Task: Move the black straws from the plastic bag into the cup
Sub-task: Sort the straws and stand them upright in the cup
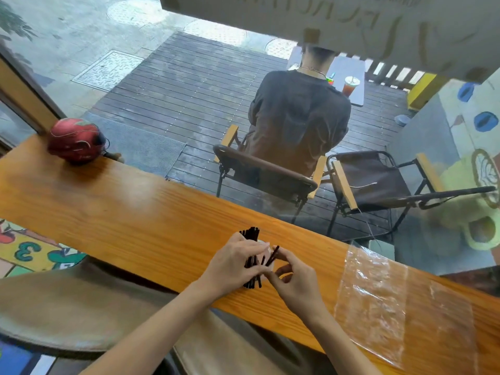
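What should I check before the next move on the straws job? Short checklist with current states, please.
1. Plastic bag emptied: ok, it lies flat on the counter with no straws showing inside.
2. Bundle of black straws standing in the cup: ok, upright, tops fanned above the left hand.
3. Cup steadied: cannot tell, the hands hide nearly all of it.
4. Loose straw seated: not ok, it leans tilted, pinched at the right hand.
5. Stray straws on the counter: ok, none visible.
6. Red helmet clear of the work: ok, far to the left.
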